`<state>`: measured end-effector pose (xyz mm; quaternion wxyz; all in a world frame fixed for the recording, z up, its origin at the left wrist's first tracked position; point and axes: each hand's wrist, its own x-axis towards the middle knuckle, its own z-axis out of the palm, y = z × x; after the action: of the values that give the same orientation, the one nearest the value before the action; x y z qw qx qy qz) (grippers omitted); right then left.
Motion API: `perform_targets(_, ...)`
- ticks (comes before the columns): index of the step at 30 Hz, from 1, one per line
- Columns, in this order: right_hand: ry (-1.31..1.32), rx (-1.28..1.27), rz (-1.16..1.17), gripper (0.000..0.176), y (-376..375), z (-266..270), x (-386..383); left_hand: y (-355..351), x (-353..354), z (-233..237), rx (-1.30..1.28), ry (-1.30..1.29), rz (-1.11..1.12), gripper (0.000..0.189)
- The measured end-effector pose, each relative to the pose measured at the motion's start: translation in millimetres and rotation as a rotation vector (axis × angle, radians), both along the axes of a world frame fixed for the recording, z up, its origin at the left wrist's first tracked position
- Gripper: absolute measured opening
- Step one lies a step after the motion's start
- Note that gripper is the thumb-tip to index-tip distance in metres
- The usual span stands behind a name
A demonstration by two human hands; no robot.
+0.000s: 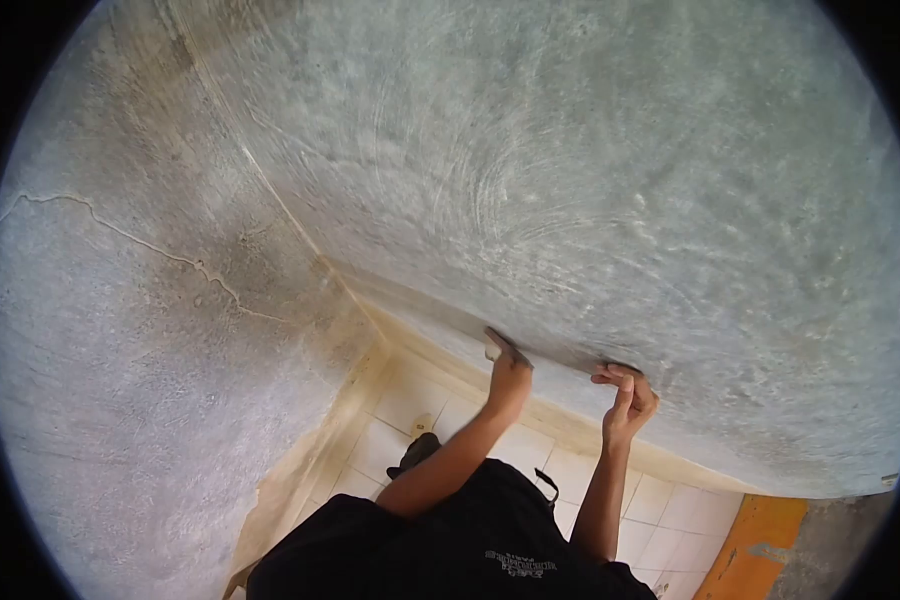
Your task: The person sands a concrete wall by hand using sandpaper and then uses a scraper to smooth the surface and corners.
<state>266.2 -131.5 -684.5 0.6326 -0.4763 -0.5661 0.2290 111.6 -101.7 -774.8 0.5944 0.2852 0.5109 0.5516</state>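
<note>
My left hand (511, 385) is closed around a thin, dark, flat-edged piece (510, 347), held up against the lower part of the grey plastered wall (570, 200). What kind of tool it is does not show. To the right, my right hand (630, 405) is raised to the same wall with its fingers bent and the thumb towards them. A thin dark edge shows along its fingertips, and I cannot tell whether this is a held piece or a shadow. Pale swirling streaks mark the wall above both hands.
On the left a second wall (140, 370) meets this one at a corner, with a long crack (185, 262) across it. White floor tiles (385, 445) lie below, bordered by a yellowish skirting (435, 362). An orange panel (755, 545) stands at the lower right.
</note>
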Motion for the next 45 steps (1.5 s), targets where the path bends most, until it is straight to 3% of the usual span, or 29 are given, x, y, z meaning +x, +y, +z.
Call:
perform_targets(1, 0.012, 0.012, 0.018, 0.035, 2, -1, 1, -2, 6, -12, 0.002, -0.040, -0.091, 0.019)
perform_targets(2, 0.026, 0.015, 0.030, 0.034, 0, -3, 1, -2, 8, 19, 0.111, 0.003, 0.025, 0.032)
perform_targets(3, 0.003, 0.013, 0.023, 0.033, -1, -3, 2, -2, 9, 51, 0.218, 0.056, 0.139, 0.059)
perform_targets(4, -0.022, 0.009, 0.016, 0.032, 0, -2, 3, 0, -16, 67, 0.110, 0.165, 0.015, 0.060)
perform_targets(8, -0.055, 0.004, 0.013, 0.029, -2, -1, 4, 18, -9, -16, 0.031, 0.280, 0.055, 0.058)
perform_targets(11, -0.060, 0.004, 0.006, 0.029, 1, -9, 7, 5, 3, 14, 0.208, 0.223, 0.154, 0.054)
perform_targets(13, -0.095, 0.012, -0.015, 0.030, 1, -8, 6, -12, -9, 57, 0.407, 0.480, 0.157, 0.051)
perform_targets(15, -0.105, 0.004, -0.028, 0.031, -2, -9, 4, 2, -29, 45, 0.124, 0.361, -0.042, 0.070)
perform_targets(17, -0.089, -0.004, -0.040, 0.032, 0, -6, 2, 29, -20, -13, 0.113, 0.240, 0.160, 0.073)
perform_targets(20, -0.027, 0.003, -0.035, 0.035, 1, -8, 0, 11, 4, -20, 0.081, 0.168, -0.060, 0.072)
perform_targets(22, -0.051, 0.006, -0.066, 0.037, 2, -6, -3, 0, -5, 19, 0.244, 0.232, -0.019, 0.070)
perform_targets(25, -0.053, 0.000, -0.103, 0.041, 0, -3, -6, 21, -30, 13, 0.201, 0.421, 0.088, 0.069)
perform_targets(27, -0.043, -0.012, -0.128, 0.042, 0, -3, -9, 23, -26, 0, 0.039, 0.191, 0.044, 0.069)
perform_targets(28, -0.045, -0.029, -0.139, 0.042, -2, -5, -9, 15, -16, -13, 0.123, 0.333, 0.050, 0.069)
perform_targets(34, -0.047, -0.034, -0.203, 0.044, -1, 0, -15, 39, -56, 30, 0.296, 0.485, 0.339, 0.057)
perform_targets(37, -0.053, -0.016, -0.222, 0.044, 4, -1, -15, 18, -43, -9, 0.102, 0.276, -0.006, 0.059)
perform_targets(39, -0.021, -0.036, -0.233, 0.044, 3, -4, -16, -8, -36, 33, 0.480, 0.850, 0.016, 0.059)
perform_targets(41, -0.070, -0.019, -0.247, 0.046, 4, -6, -16, 18, -60, 45, 0.444, 0.685, 0.169, 0.062)
perform_targets(45, -0.075, 0.009, -0.243, 0.052, 2, -10, -12, 37, -78, 11, 0.269, 0.490, 0.178, 0.064)
